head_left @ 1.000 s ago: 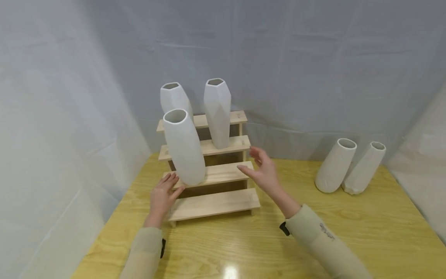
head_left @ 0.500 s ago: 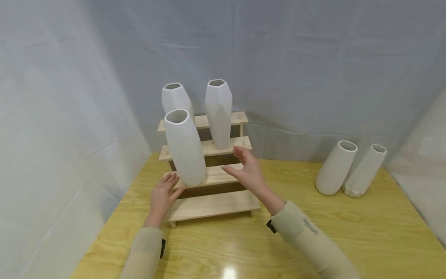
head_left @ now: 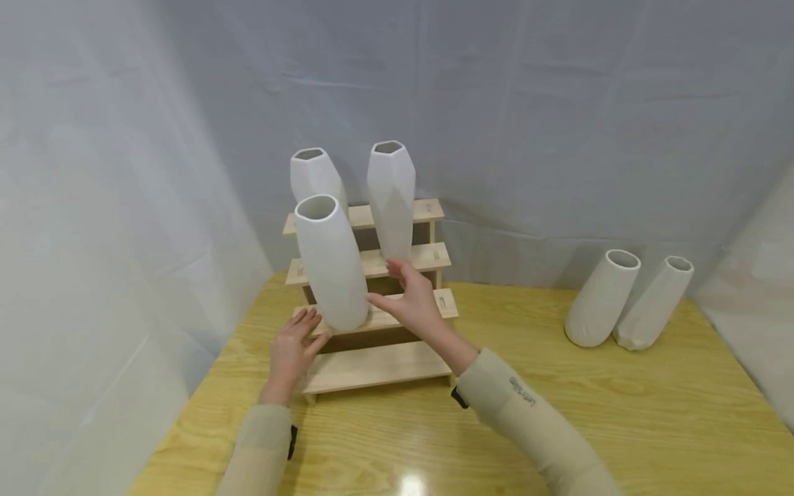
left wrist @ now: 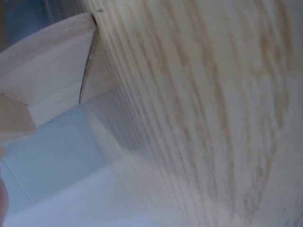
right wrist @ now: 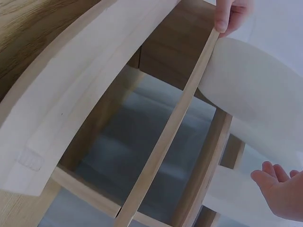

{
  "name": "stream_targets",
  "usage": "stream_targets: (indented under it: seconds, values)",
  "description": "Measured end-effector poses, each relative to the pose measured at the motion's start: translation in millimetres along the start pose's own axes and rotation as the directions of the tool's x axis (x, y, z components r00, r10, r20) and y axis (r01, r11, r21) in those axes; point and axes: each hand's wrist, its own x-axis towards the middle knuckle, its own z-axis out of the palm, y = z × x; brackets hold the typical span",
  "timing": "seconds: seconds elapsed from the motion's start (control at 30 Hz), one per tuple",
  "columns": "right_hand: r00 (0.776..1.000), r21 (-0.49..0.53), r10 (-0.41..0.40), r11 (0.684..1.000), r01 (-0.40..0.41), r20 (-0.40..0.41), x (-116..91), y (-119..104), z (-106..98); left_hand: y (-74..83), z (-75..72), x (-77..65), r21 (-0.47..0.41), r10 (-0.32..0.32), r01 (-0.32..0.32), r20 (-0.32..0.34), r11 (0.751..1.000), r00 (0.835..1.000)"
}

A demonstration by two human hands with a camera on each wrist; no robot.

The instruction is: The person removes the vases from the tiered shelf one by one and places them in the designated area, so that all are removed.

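A smooth white vase point(head_left: 335, 269) stands on the second step from the bottom of a stepped wooden display stand point(head_left: 378, 365). Its rim tilts left in the head view. At that step's left end, my left hand point(head_left: 293, 351) holds the board's edge, fingers above and thumb at the front. The right wrist view shows this left hand point(right wrist: 231, 16) at the edge too. My right hand point(head_left: 412, 300), thumb and fingers spread, is at the vase's right side; whether it touches cannot be told. The right wrist view also has the right hand point(right wrist: 284, 194), holding nothing.
A faceted white vase point(head_left: 391, 200) stands further up on the stand, right of another white vase point(head_left: 315, 178) partly hidden by the front one. Two more white vases, a wide one point(head_left: 600, 303) and a narrow one point(head_left: 654, 306), stand on the wooden table point(head_left: 527, 331) at right.
My right hand has moved left across the step, from the stand's right end up to the front vase's side. My left hand has stayed on the step's left end.
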Motion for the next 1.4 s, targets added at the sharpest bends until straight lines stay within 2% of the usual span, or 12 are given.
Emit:
stream_targets:
  seconds: [0.57,0.9,1.4]
  values:
    - [0.999,-0.011,-0.024,1.0,0.025,0.037,14.6,-1.6,31.9,-1.6,0.9,0.6,0.004,0.017,-0.017,-0.011,1.0,1.0]
    - [0.996,0.055,0.041,0.997,-0.046,0.075,21.3,-5.7,39.6,-2.1,0.4,-0.6,-0.011,0.006,-0.006,-0.011,1.0,1.0]
    - [0.995,0.056,0.071,0.996,-0.075,0.074,30.0,-7.0,48.1,-3.1,1.4,0.0,0.007,0.017,-0.017,-0.012,1.0,1.0]
